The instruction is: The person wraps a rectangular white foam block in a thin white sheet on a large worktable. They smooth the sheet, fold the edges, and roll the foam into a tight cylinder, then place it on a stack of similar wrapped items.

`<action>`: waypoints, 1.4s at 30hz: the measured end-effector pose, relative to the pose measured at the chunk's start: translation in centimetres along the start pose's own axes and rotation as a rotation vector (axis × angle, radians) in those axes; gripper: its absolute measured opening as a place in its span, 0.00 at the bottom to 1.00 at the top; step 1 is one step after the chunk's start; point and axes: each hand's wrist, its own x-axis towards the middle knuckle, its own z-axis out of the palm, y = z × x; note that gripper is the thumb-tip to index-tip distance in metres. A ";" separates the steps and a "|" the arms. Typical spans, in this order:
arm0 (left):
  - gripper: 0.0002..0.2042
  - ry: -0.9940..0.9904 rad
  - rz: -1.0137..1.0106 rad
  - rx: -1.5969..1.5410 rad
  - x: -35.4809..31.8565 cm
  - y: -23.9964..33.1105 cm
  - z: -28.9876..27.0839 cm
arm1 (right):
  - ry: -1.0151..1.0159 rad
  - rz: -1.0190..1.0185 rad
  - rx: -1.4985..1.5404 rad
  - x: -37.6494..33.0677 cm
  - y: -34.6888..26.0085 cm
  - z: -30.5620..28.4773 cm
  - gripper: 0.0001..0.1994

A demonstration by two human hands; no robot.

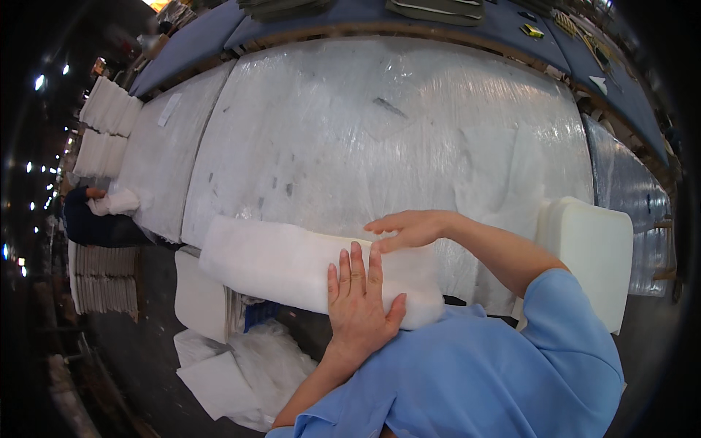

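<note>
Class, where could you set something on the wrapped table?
Looks free: the left half of the table, between the white pad and blue bench. Crowded: the near edge, with pad, left hand and right hand; the right end, by the white stack.

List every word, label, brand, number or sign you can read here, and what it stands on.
None can be read.
Small yellow item on the far blue table: too small to tell any print.
Dark marks on the plastic-covered surface: no legible characters.
White padded piece under the left hand: no lettering shows.
</note>
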 end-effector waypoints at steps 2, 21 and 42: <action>0.45 0.059 0.024 -0.053 0.0 -0.2 0.2 | -0.127 -0.054 -0.111 1.3 -1.0 1.0 0.46; 0.34 0.144 -0.317 0.041 -1.5 -6.6 -1.7 | 0.255 -0.130 0.049 2.8 -5.1 7.7 0.19; 0.32 0.309 -0.238 0.115 -1.6 -7.2 -0.3 | 0.258 -0.175 0.049 6.6 -1.1 8.6 0.23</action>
